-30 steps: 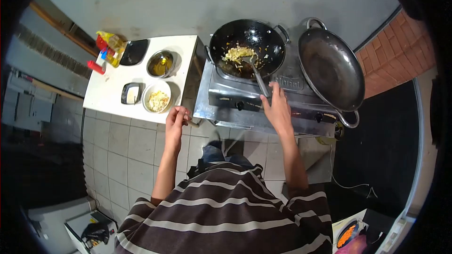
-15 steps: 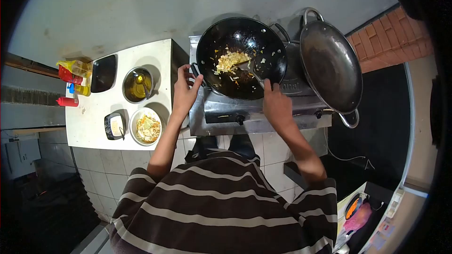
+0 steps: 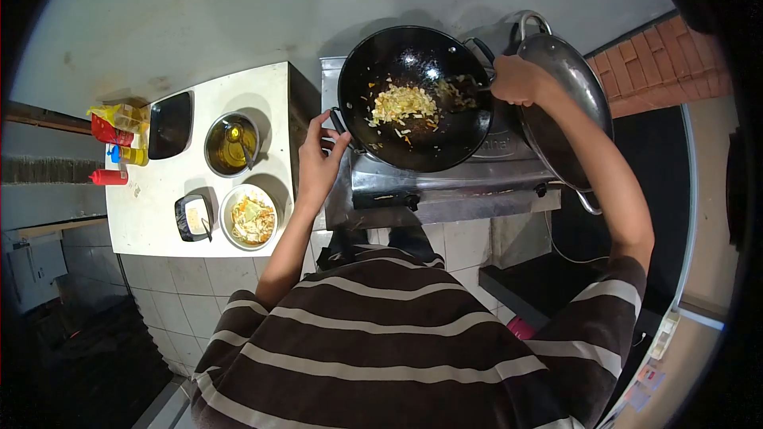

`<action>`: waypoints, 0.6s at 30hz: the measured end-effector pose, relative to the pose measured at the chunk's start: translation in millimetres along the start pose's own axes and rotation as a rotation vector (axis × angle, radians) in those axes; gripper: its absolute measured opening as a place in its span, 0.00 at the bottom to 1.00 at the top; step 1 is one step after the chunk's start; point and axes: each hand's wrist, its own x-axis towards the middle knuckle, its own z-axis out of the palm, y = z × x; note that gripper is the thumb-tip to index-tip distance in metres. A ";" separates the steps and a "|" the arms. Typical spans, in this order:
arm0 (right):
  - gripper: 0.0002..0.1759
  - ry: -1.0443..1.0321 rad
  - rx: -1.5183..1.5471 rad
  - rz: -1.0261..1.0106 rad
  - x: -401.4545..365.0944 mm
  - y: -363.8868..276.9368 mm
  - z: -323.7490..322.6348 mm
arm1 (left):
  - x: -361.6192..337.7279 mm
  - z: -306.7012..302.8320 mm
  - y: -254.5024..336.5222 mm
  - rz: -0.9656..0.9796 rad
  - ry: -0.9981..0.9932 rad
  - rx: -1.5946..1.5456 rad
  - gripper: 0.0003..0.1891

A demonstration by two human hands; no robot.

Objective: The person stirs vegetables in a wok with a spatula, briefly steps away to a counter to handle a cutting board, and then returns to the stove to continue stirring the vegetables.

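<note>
A black wok [image 3: 413,155] sits on the steel gas stove [image 3: 445,208], tilted a little. Chopped, pale yellow food [image 3: 404,104] lies heaped in its middle, with small bits scattered around. My left hand [image 3: 322,155] is closed on the wok's left handle [image 3: 339,121]. Above the wok's right rim, my right hand [image 3: 517,82] grips the spatula, whose blade [image 3: 459,94] is blurred by motion over the right side of the wok and carries some food.
A second large wok [image 3: 568,67] leans at the right of the stove. On the white table [image 3: 151,222] stand a pot of oil [image 3: 232,144], a bowl of shredded vegetables [image 3: 249,217], a small black dish [image 3: 193,218], a black tray [image 3: 171,125] and a red bottle [image 3: 110,177].
My right hand has moved up and right with the spatula, from the wok's front edge to its right rim. The food heap has spread toward the middle. My left hand stays at the handle.
</note>
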 end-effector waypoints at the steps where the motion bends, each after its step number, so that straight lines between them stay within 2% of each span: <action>1: 0.11 -0.097 0.021 0.048 15.2 1.2 3.6 | 0.4 0.2 -1.4 -0.002 0.002 -0.010 0.29; 3: 0.11 -0.251 0.164 0.172 53.6 15.0 23.8 | -1.3 1.0 -0.4 -0.004 0.015 -0.051 0.29; 4: 0.11 -0.252 0.157 0.170 54.5 14.4 34.2 | -1.9 1.1 0.8 -0.007 0.021 -0.055 0.29; 6: 0.11 -0.242 0.310 0.030 49.1 14.0 56.2 | -2.4 0.6 2.7 0.000 -0.005 -0.050 0.29; 8: 0.13 -0.247 0.425 0.014 44.9 16.5 76.2 | -3.1 -0.1 6.8 -0.024 0.010 -0.041 0.30; 10: 0.15 -0.179 0.378 -0.053 24.2 12.1 80.7 | -3.0 -0.7 7.9 -0.019 0.001 -0.047 0.30; 12: 0.14 0.328 0.090 -0.548 4.0 13.6 81.1 | -3.8 -2.2 11.0 -0.019 -0.012 -0.038 0.30; 13: 0.13 0.312 -0.026 -0.425 -24.5 -8.6 60.5 | -3.8 -2.2 11.3 -0.027 -0.002 -0.053 0.29; 18: 0.12 0.351 -0.179 -0.364 -71.1 -26.3 18.8 | -5.0 -2.4 7.0 -0.017 0.016 -0.004 0.29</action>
